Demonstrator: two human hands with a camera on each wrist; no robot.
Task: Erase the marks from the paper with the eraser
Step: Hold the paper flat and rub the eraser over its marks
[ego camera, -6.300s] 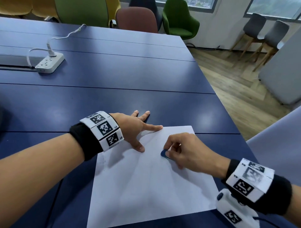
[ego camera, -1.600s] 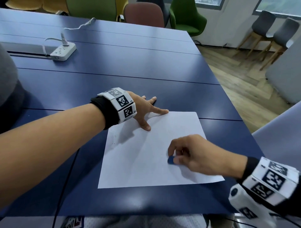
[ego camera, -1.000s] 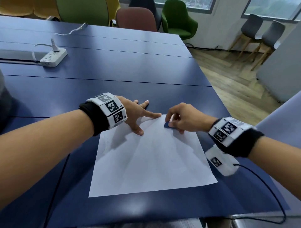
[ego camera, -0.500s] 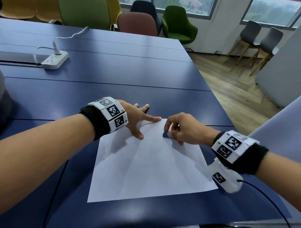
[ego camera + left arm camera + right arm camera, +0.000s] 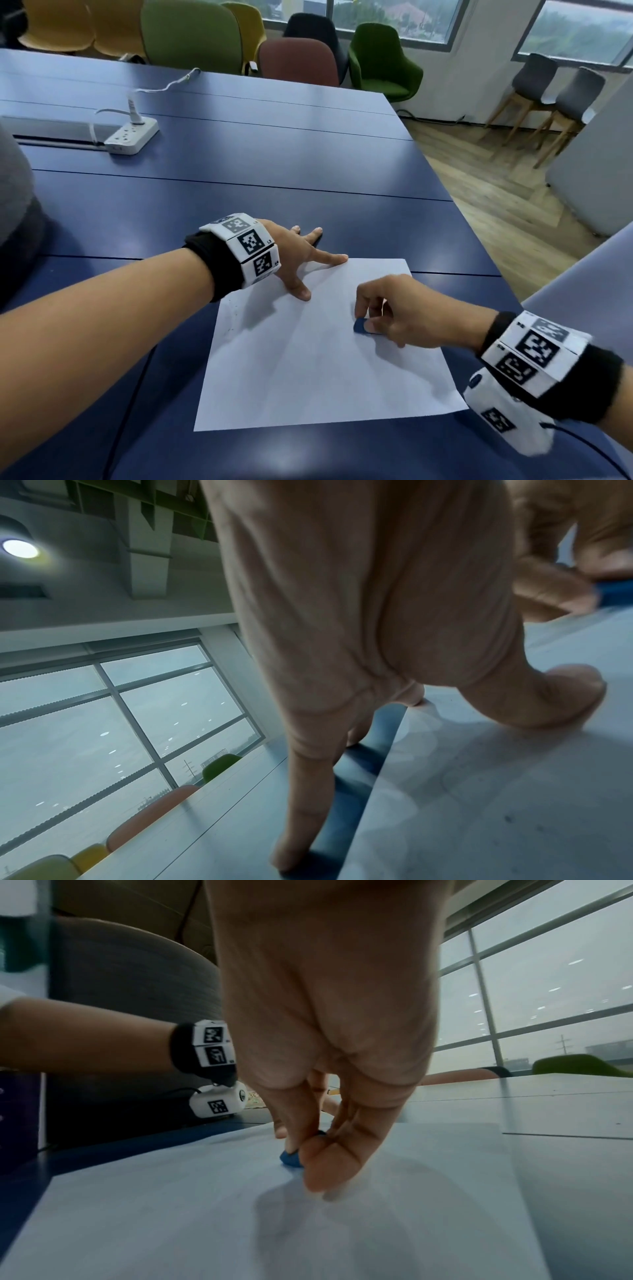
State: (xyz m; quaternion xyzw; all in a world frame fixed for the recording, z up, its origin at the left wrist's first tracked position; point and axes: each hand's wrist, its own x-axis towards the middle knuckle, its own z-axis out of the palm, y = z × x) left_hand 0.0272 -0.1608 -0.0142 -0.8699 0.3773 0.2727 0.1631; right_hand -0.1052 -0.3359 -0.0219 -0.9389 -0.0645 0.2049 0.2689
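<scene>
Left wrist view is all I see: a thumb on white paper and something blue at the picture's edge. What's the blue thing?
Observer: A blue eraser, pinched by the right hand and pressed on the paper.
Operator: Where on the sheet?
Observer: A little right of the middle, in the far half, by the head view.
Operator: Anything else on the table?
Observer: A white power strip, plugged in, at the far left of the table.

Blue table (image 5: 274,164): paper (image 5: 308,383), power strip (image 5: 132,135)
</scene>
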